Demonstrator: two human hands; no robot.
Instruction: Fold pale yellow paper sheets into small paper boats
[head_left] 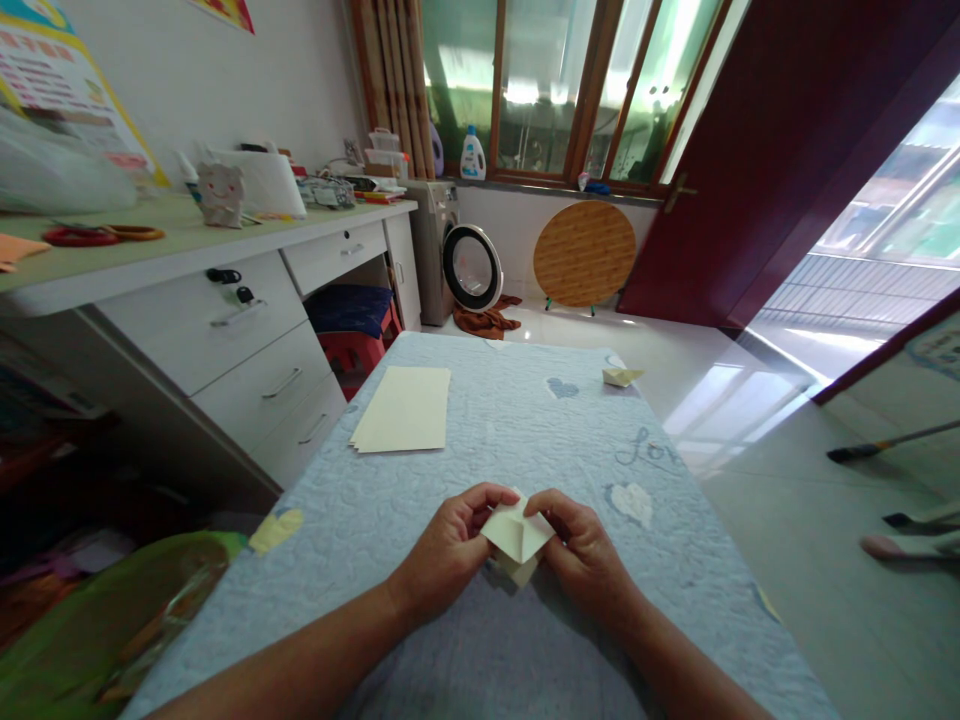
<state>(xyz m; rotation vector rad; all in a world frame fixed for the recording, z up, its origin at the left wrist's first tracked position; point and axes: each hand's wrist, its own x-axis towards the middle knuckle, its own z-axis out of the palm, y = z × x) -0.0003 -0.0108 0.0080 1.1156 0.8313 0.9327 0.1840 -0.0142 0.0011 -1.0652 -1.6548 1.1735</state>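
Observation:
Between my two hands is a small piece of folded pale-yellow paper [517,535], raised just over the near part of the cloth-covered table. My left hand [454,545] pinches its left side, fingers curled along the upper edge and thumb below. On the right side, my right hand [581,550] grips it the same way, with the index finger on its top. A diamond-shaped flap faces up, and another folded layer shows beneath it. Farther off to the left lies a stack of pale-yellow paper sheets [405,408]. A small folded paper boat [621,376] sits at the table's far right corner.
A light-blue quilted cloth [510,420] covers the table. Along the left stands a white desk [225,330] with scissors [82,235] on top. A green bin [150,620] is at the lower left. Beyond are an open washing-machine door [472,267] and a round wooden board [585,253].

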